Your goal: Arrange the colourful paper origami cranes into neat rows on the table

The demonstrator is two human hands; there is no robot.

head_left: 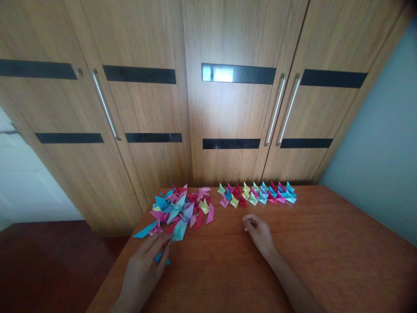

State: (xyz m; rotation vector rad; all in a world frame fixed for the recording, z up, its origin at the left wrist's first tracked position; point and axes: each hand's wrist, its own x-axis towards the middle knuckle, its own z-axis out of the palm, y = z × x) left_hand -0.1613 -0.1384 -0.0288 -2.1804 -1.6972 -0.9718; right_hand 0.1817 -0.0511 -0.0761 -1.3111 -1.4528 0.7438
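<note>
My left hand [146,265] lies on the wooden table [342,252], fingers stretched flat over a blue folded paper piece [162,259] at the near edge of a loose pile of coloured folded paper pieces [182,208]. My right hand [259,232] rests on the table to the right of that pile, fingers curled loosely; nothing shows in them. Beyond it stand neat rows of small folded paper shapes [257,194] in pink, blue, yellow and green.
A wooden wardrobe [228,108] with long metal handles stands directly behind the table. A pale blue wall [384,148] is at the right. Dark floor [48,261] lies to the left of the table's edge.
</note>
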